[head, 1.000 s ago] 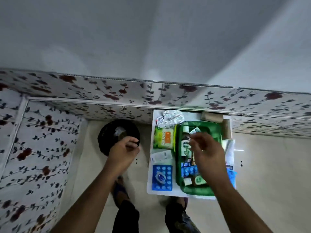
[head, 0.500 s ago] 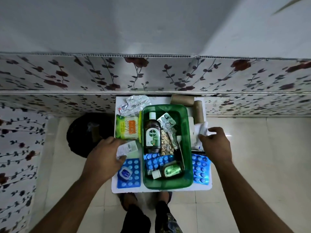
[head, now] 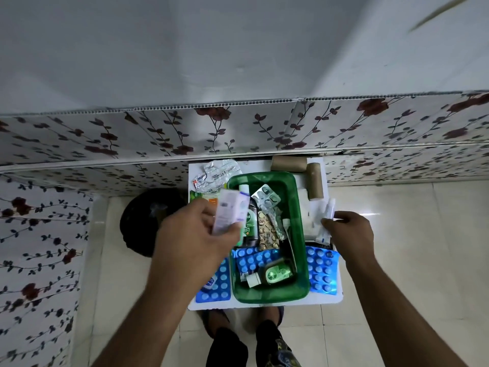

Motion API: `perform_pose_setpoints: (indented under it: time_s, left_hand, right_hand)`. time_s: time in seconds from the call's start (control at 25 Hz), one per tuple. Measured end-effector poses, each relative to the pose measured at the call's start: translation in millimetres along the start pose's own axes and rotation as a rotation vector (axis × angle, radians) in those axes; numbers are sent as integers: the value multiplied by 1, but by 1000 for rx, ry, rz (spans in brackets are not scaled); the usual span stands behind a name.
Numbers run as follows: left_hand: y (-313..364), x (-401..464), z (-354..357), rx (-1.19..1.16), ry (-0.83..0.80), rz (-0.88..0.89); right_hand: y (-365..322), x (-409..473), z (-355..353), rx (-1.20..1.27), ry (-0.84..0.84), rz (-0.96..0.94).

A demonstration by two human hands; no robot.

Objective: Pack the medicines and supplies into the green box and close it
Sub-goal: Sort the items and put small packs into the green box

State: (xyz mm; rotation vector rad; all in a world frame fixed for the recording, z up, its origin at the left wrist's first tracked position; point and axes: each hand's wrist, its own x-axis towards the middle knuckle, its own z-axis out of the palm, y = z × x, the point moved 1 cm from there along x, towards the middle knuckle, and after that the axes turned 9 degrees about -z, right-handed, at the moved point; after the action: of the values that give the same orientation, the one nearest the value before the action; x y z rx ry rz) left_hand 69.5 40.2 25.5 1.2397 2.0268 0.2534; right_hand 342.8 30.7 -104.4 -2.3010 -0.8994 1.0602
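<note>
The left hand (head: 201, 234) is lifted over the left edge of the green box (head: 300, 234); its fingers (head: 230, 229) are curled around a small white carton (head: 229, 210), which is blurred, so its label cannot be read. The right hand (head: 349, 234) rests at the right of the box, fingertips pinched on a pile of white packets (head: 316, 221) lying on the white board (head: 264, 305); whether it has lifted any of them I cannot tell.

The box sits open in the middle of the board, already holding a brown bottle (head: 251, 226), several pill strips (head: 266, 198), a blue blister sheet (head: 254, 258) and a small green bottle (head: 276, 272) at the near end; no lid is in view. Outside it lie a blue sheet on the right (head: 321, 271), another on the near left (head: 219, 290), crumpled foil strips (head: 217, 173) at the far left, and two cardboard rolls (head: 301, 173) at the far right.

To place the carton well, I judge it should go flat along the left wall beside the bottle, not on top of it; stacking high would likely stop the box closing. The free space looks to be the far right corner and the right side; the soft packets would fit there, with flat sheets laid last over the top.
</note>
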Motion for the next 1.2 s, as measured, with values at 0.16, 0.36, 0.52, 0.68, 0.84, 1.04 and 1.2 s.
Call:
perform_pose_setpoints:
  time_s: [0.16, 0.36, 0.52, 0.68, 0.84, 1.04, 1.2]
  left_hand:
    - [46, 35, 65, 204, -82, 68]
    - [47, 53, 118, 141, -65, 32]
    - [44, 51, 123, 124, -138, 42]
    - [46, 47, 108, 89, -231, 48]
    - [29, 40, 50, -218, -85, 59]
    - [-45, 56, 6, -403, 91, -120]
    - [-90, 61, 9, -364, 83, -169]
  right_hand:
    - [5, -1, -14, 165, 33, -9]
    - [-2, 0, -30, 223, 37, -55]
    - [-16, -6, -30, 215, 10, -96]
    - [-45, -26, -28, 153, -11, -164]
    - [-88, -60, -2, -52, -140, -342]
    - [-114, -63, 64, -678, -141, -673]
    - [-119, -55, 82, -826, -191, -693]
